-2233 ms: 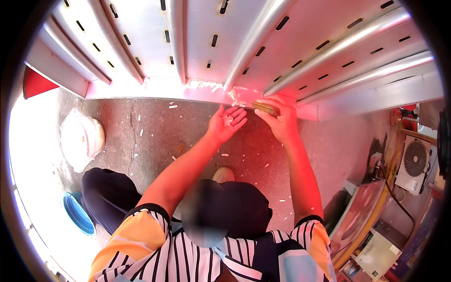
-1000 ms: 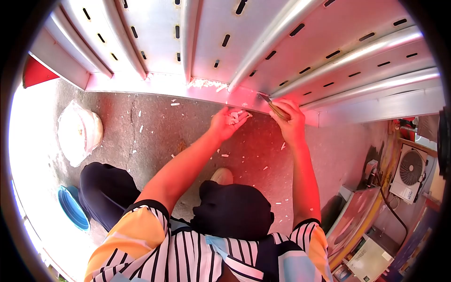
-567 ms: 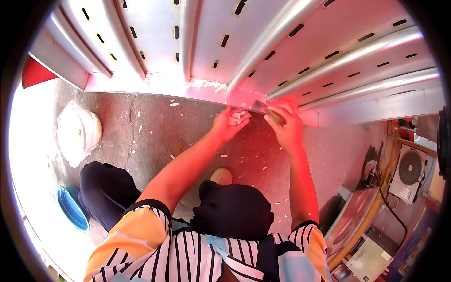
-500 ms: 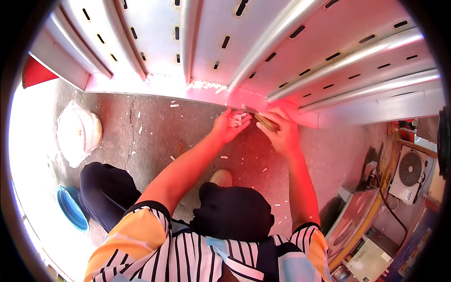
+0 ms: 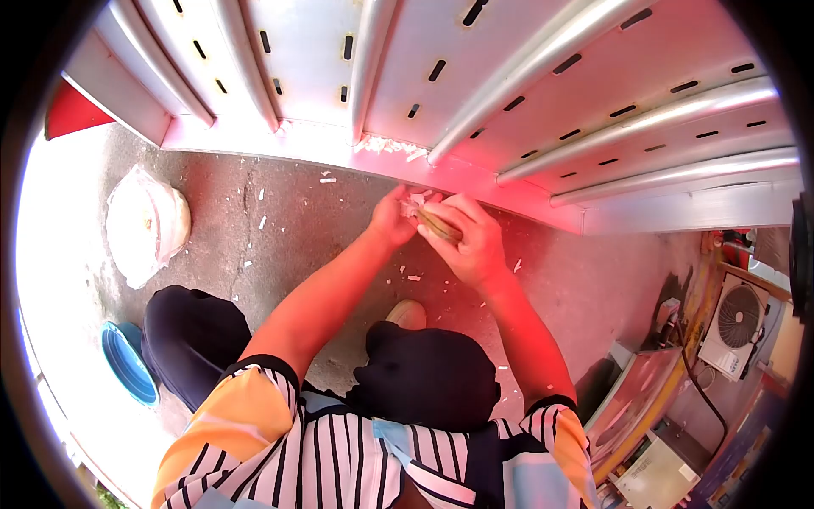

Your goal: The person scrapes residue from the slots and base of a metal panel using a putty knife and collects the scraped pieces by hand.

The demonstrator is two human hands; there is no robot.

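Note:
Pale scraps (image 5: 417, 200) lie in the palm of my left hand (image 5: 394, 218), which is cupped just below the metal ledge (image 5: 314, 149). My right hand (image 5: 469, 238) is wrapped round the wooden handle of a scraper (image 5: 440, 226), and its fingers are right beside the left palm. The scraper's blade is hidden between the two hands. More white scraps (image 5: 386, 146) are heaped on the ledge, left of the hands, under the ribbed, slotted metal panel (image 5: 424, 51).
Below the ledge, white bits are scattered over the concrete floor (image 5: 288, 220). A white bag (image 5: 146, 225) and a blue basin (image 5: 129, 363) stand at the left. An air-conditioner unit (image 5: 735, 318) is at the right, near a pale box (image 5: 657, 475).
My right hand has moved left and down with the scraper, from the ledge to the left palm. My left fingers have curled up somewhat. The view has shifted slightly.

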